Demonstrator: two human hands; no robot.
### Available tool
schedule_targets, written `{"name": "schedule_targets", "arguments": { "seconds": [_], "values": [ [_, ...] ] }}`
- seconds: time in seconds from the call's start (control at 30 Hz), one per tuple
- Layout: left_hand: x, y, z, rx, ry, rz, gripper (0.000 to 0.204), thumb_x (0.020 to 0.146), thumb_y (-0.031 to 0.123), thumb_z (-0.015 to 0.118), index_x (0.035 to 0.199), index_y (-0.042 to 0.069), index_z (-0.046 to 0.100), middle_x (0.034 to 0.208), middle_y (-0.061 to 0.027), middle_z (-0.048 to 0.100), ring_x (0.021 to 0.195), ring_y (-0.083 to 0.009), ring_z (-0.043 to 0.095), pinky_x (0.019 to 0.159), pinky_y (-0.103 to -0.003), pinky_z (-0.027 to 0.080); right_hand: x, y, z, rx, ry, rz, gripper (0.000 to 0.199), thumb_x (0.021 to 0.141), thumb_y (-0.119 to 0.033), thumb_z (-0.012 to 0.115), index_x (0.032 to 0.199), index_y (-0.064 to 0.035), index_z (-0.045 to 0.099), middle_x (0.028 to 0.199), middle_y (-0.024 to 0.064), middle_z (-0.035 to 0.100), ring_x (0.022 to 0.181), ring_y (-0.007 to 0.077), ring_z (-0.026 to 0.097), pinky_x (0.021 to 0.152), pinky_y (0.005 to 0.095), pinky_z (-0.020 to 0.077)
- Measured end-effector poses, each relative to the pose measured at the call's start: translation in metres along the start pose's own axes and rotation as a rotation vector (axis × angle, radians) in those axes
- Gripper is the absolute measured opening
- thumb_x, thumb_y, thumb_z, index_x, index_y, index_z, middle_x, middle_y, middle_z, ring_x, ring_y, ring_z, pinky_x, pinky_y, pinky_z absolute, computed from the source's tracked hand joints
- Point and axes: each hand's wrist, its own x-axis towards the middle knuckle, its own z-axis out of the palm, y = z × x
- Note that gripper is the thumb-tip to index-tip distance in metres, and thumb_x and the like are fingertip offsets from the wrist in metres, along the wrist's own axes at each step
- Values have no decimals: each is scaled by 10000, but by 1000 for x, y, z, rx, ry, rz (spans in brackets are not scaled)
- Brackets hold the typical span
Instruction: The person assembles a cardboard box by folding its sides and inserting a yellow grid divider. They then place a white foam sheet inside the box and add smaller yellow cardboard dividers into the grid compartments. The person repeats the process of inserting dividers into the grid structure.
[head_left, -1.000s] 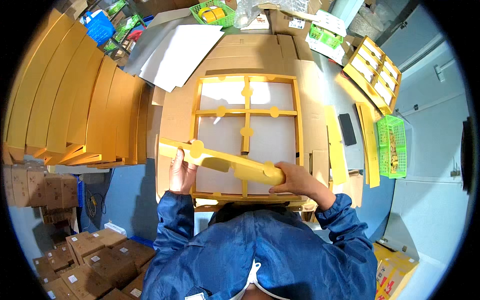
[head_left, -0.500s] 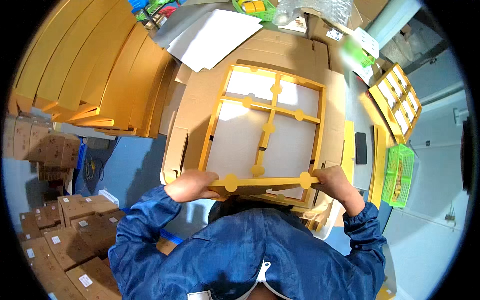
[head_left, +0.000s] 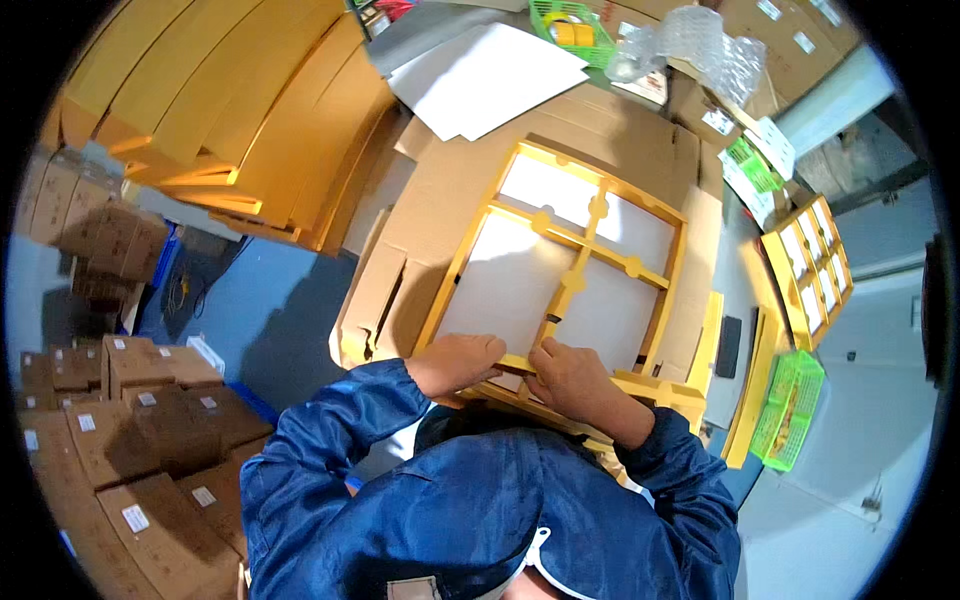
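A yellow slotted frame with crossing dividers and round tabs lies on flat cardboard, white panels showing in its compartments. Along its near side runs a yellow strip, its right end sticking out past my wrist. My left hand is closed over the strip left of the middle, fingers curled out of sight beneath. Just right of it, my right hand pinches the strip where the long divider meets it. The two hands cover most of the strip, so I cannot tell whether it sits fully in its slots.
Large yellow panels stand stacked at the left. White sheets lie at the far side. On the right are another divided frame, a black phone and a green basket. Cardboard boxes fill the lower left.
Both hands have moved inward along the near strip, from its ends to around the middle divider. The strip now sits lower against the frame. My view has shifted, moving the scene rightward.
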Motion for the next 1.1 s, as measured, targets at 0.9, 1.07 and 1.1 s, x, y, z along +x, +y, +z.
{"name": "schedule_targets", "arguments": {
  "seconds": [0.9, 1.07, 1.1],
  "values": [
    [5, -89, 44, 605, 496, -577, 527, 766, 211, 660, 1220, 22, 471, 1224, -171, 505, 1165, -305, 483, 1000, -471, 378, 124, 46, 76, -264, 332, 11, 320, 776, -296, 630, 918, -15, 569, 919, 146, 601, 888, 318, 588, 772, 395, 481],
    [65, -41, 33, 536, 408, 112, 376, 818, 134, 536, 1173, 12, 511, 1143, -142, 554, 1161, -276, 491, 1016, -440, 357, 17, 86, 15, -175, 71, 278, 517, 751, -385, 692, 1075, -11, 545, 1036, 167, 574, 976, 330, 568, 838, 418, 468],
    [79, -39, 33, 555, 393, 230, 335, 821, 119, 523, 1140, 18, 532, 1096, -136, 575, 1118, -267, 524, 992, -422, 382, 2, 89, 20, -164, 29, 283, 503, 749, -387, 693, 1058, -16, 549, 1013, 162, 580, 964, 328, 571, 834, 422, 469]
  ]
}}
